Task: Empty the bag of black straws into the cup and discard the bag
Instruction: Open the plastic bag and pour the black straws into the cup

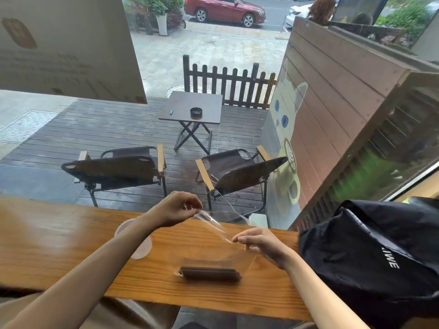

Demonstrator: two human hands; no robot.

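A clear plastic bag (215, 227) is stretched between my two hands above the wooden counter (59, 252). My left hand (177, 208) pinches its upper edge. My right hand (261, 242) pinches the lower edge near the bag's mouth. A bundle of black straws (210, 273) lies flat at the bottom of the bag, resting on the counter. A translucent plastic cup (140, 245) stands on the counter behind my left forearm, which hides most of it.
A black bag (370, 255) with white lettering sits on the counter at the right. A window runs along the far edge of the counter, with chairs and a small table outside. The counter's front edge lies close to my body.
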